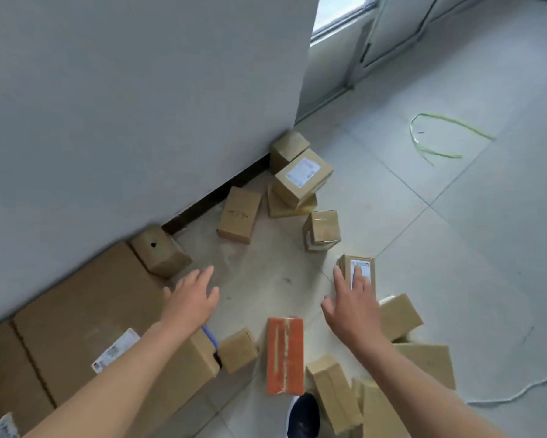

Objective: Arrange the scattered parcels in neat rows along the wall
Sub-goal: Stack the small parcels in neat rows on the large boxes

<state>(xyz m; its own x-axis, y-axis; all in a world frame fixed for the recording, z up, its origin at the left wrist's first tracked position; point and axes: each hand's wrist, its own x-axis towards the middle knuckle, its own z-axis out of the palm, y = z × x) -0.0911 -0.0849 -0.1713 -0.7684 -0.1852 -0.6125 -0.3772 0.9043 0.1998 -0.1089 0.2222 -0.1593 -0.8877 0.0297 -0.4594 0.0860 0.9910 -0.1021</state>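
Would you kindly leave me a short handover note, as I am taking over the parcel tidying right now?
Left hand open, empty, above bare floor.
Right hand open, reaching over the small labelled parcel; contact unclear.
Large cartons lie along the wall.
Small parcels are scattered: a stacked cluster by the wall's corner, the orange parcel and several brown ones near the shoe.
Left: line the small ones up in rows along the wall.

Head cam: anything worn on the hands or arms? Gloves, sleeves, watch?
Nothing worn. Left hand and right hand are gloveless, with no rings, watch or bands showing. No sleeve comes into view anywhere up to the frame edge.
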